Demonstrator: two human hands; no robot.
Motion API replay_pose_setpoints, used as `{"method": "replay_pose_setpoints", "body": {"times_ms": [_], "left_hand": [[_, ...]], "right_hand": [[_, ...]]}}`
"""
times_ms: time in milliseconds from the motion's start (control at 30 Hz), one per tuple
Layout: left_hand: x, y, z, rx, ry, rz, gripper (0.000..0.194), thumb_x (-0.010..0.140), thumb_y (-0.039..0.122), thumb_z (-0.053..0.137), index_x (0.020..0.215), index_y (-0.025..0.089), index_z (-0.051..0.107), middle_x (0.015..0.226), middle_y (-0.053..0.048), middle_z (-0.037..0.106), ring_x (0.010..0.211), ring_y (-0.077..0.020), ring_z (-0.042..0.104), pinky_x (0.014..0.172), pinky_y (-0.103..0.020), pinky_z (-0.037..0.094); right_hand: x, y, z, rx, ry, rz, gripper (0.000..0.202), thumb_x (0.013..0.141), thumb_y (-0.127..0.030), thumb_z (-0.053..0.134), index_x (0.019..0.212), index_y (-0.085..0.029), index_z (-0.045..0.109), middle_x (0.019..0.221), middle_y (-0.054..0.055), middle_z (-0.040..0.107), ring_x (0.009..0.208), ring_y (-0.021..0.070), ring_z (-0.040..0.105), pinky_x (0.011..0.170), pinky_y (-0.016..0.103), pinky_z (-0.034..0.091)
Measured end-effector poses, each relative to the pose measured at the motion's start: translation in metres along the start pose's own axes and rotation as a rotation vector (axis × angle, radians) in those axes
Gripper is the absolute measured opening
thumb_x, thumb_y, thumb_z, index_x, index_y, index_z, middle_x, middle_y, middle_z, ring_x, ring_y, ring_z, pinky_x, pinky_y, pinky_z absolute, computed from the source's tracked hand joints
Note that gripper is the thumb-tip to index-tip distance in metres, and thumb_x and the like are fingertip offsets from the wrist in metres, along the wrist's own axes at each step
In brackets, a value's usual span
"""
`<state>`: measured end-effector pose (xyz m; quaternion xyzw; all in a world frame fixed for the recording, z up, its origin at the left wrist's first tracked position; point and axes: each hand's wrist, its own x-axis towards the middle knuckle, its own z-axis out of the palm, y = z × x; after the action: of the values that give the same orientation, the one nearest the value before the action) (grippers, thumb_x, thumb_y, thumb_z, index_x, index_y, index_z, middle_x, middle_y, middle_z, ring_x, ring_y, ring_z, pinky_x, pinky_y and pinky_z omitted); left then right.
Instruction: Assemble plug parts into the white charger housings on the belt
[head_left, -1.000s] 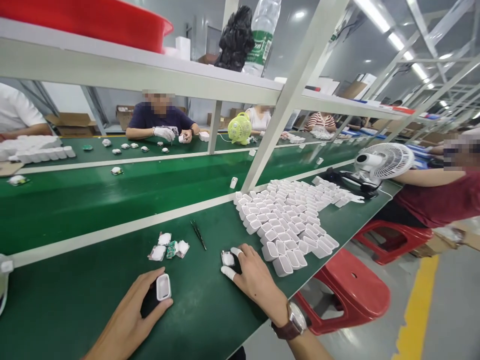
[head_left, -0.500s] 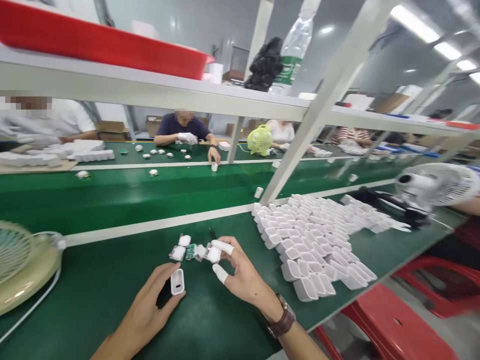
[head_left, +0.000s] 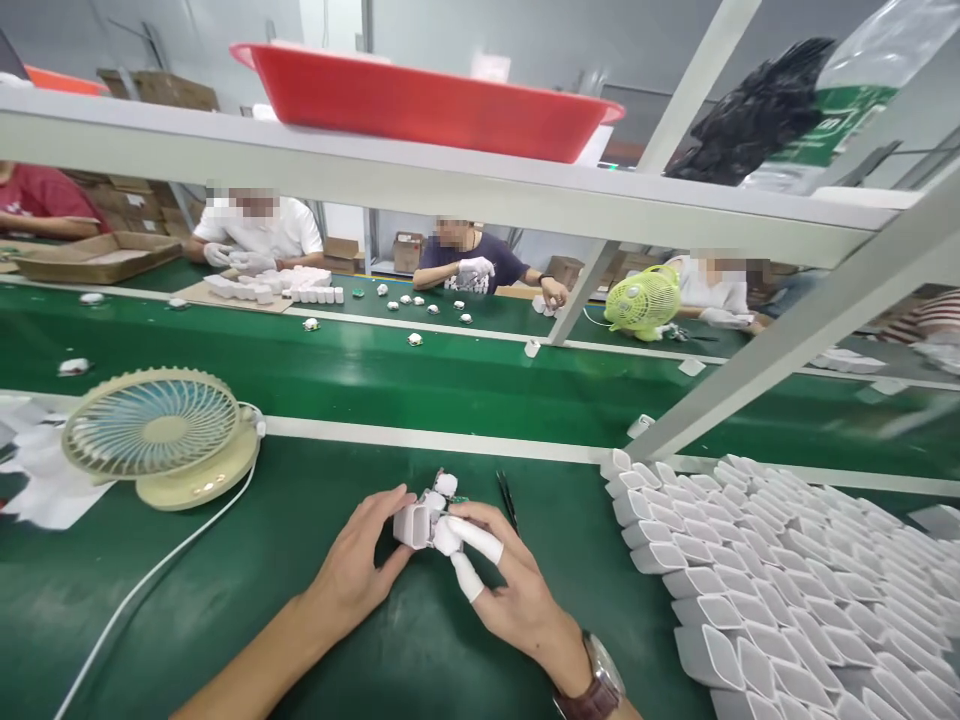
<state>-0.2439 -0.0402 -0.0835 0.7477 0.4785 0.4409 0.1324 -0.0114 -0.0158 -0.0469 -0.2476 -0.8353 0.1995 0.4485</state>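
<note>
My left hand (head_left: 356, 565) pinches a white plastic housing (head_left: 413, 526) between thumb and fingers, its open end tilted towards my right hand. In my right hand (head_left: 517, 595), white finger cots cover the thumb and index finger, which grip a small white-topped circuit assembly (head_left: 446, 538) right beside the housing's mouth. I cannot tell whether its edge is inside. Just behind the hands lie a few similar white-topped assemblies (head_left: 446, 485), partly hidden by the housing and fingers. Dark tweezers (head_left: 507, 498) rest on the green table beyond my right hand.
Tight rows of white housings (head_left: 780, 590) cover the right of the table. A cream fan (head_left: 165, 430) with a white cord stands left. A slanted post (head_left: 705, 370) and shelf (head_left: 450, 190) frame the green conveyor (head_left: 360, 385). Co-workers sit opposite.
The view has swung left. The housing and the circuit assembly, apart before, are now brought close together, and the housing has turned towards my right hand.
</note>
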Motion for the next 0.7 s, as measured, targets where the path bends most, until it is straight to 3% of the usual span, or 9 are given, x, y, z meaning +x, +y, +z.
{"method": "replay_pose_setpoints", "body": {"times_ms": [233, 700], "left_hand": [[-0.0004, -0.0010, 0.0021, 0.023, -0.017, 0.026, 0.059, 0.104, 0.027, 0.055, 0.158, 0.028, 0.031, 0.133, -0.011, 0.072, 0.128, -0.0289, 0.066, 0.106, -0.051, 0.057], [0.0001, 0.0028, 0.0043, 0.049, -0.022, 0.079, 0.058, 0.105, 0.030, 0.053, 0.159, 0.029, 0.030, 0.132, -0.011, 0.073, 0.126, -0.0283, 0.067, 0.102, -0.047, 0.060]], "right_hand": [[-0.0070, -0.0028, 0.0013, -0.142, -0.044, 0.013, 0.064, 0.099, -0.008, 0.055, 0.158, -0.026, 0.037, 0.141, 0.014, 0.063, 0.134, 0.0258, 0.061, 0.112, 0.045, 0.055], [-0.0070, -0.0060, 0.0012, -0.297, -0.117, -0.002, 0.074, 0.101, -0.009, 0.050, 0.166, -0.026, 0.021, 0.145, 0.015, 0.060, 0.134, 0.0291, 0.061, 0.111, 0.050, 0.056]]}}
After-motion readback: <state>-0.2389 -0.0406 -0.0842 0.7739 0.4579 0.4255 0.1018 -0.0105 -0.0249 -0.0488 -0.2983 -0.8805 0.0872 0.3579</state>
